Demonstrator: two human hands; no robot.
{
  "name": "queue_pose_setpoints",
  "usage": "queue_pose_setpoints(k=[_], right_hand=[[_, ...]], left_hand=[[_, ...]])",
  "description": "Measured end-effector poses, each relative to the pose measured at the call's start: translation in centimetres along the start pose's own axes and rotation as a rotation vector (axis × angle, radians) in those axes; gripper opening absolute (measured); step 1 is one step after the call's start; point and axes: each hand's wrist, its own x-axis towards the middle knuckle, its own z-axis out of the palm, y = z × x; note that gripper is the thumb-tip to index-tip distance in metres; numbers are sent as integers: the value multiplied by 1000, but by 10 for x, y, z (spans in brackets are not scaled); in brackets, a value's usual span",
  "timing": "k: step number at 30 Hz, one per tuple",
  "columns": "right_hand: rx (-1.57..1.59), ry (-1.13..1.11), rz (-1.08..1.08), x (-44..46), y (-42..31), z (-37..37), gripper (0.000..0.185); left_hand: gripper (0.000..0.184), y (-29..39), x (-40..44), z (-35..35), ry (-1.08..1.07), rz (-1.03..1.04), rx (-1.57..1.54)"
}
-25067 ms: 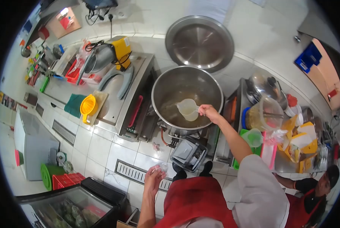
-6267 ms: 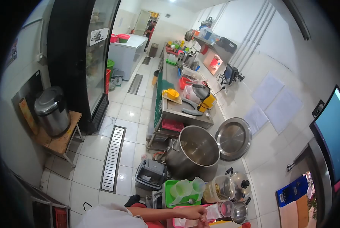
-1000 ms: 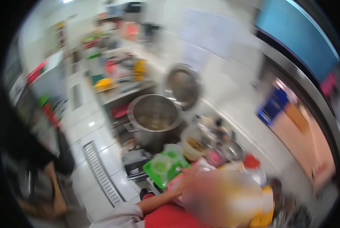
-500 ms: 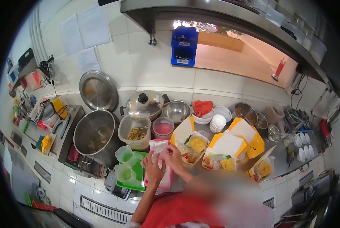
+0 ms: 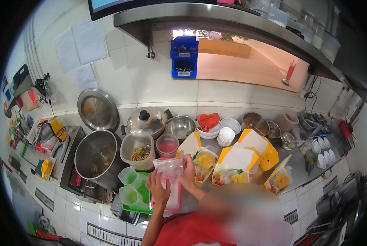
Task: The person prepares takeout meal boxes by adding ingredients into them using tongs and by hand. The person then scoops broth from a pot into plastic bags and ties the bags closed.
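Note:
Over the pink tray [image 5: 174, 201], a small clear plastic bag [image 5: 169, 165] is spread between my hands. My right hand [image 5: 186, 174] pinches it at the right edge. The fingers of my left hand [image 5: 158, 186] are curled at its lower left side and grip it there; their tips are partly hidden. To the left, two green measuring jugs [image 5: 131, 196] stand on a green tray [image 5: 144, 186]. Just beyond the bag are a clear tub [image 5: 128, 149] of brownish-green pieces and a pink-filled container [image 5: 167, 146]. An open yellow and white food box [image 5: 189, 144] is close to my right hand.
More open food boxes [image 5: 232, 158] stand right of my hands. A large steel pot [image 5: 95, 147] is at the left, with a lidded pan [image 5: 145, 123] and steel bowl [image 5: 184, 125] behind. Small white bowls [image 5: 225, 135] are stacked near the wall. A steel shelf [image 5: 183, 16] overhangs the counter.
The plastic bag has been spread wider and flatter between my hands. My view has shifted, so the counter sits lower and slightly further left in the picture.

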Motion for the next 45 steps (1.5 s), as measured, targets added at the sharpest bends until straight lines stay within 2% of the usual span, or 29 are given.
queue_pose_setpoints(k=[1,4,6,8,10,12,15,18,21,22,23,25,26,28,29,31,34,35,38,40,41,43,44,45], right_hand=[[25,10,26,2,-9,0,20],[-468,-342,135,3,-44,-18,23],[-503,-493,-10,-8,-36,-27,29],[-597,-594,-71,-22,-30,-38,33],[-650,-672,15,-37,-23,-55,32],[-658,-738,138,-45,-26,-72,31],[-615,-852,323,-61,-33,-95,29],[-525,-954,409,-80,-10,-119,29],[-373,-966,484,-92,-8,-149,31],[-348,-991,504,-95,-11,-158,31],[-322,-1017,525,-99,-14,-166,32],[-198,-841,630,-109,-20,-178,29],[-135,-753,678,-114,-22,-182,28],[-106,-395,755,-120,-26,-189,25],[-90,-215,784,-123,-27,-192,24],[-155,-110,713,-130,-32,-201,23],[-351,23,552,-142,-27,-215,24],[-432,64,489,-146,-23,-221,24],[-426,133,541,-156,-21,-240,25],[-363,210,634,-153,-57,-234,27],[-329,248,682,-154,-69,-232,27],[-415,218,523,-164,-59,-247,27],[-459,208,443,-169,-59,-251,26],[-416,237,482,-174,-59,-254,25]], left_hand=[[51,1,2,-1,42,2,-24],[51,52,22,-48,189,-52,-737],[46,81,23,-73,-23,-199,-948],[40,81,11,-72,-237,-428,-1097],[33,59,-9,-62,-444,-731,-1169],[24,57,-22,-67,-484,-794,-1138],[20,27,-62,-46,-616,-891,-1224],[19,15,-86,-22,-564,-958,-1411],[27,61,-65,-53,-646,-926,-1018],[34,72,-57,-60,-670,-1034,-997],[33,65,-63,-50,-676,-1050,-1075],[30,46,-78,-24,-684,-1083,-1231],[29,50,-77,-24,-708,-1001,-1166],[26,67,-66,-37,-746,-835,-1036],[25,78,-62,-41,-734,-852,-1076],[24,97,-59,-46,-709,-884,-1153],[26,99,-53,-51,-795,-618,-1084],[26,99,-52,-50,-843,-616,-1087],[27,97,-53,-44,-953,-601,-1076],[29,93,-60,-28,-985,-582,-1047],[27,94,-63,-20,-958,-653,-1066],[23,98,-70,-1,-904,-795,-1101],[23,99,-71,6,-899,-780,-1083],[24,100,-73,13,-897,-765,-1067]])
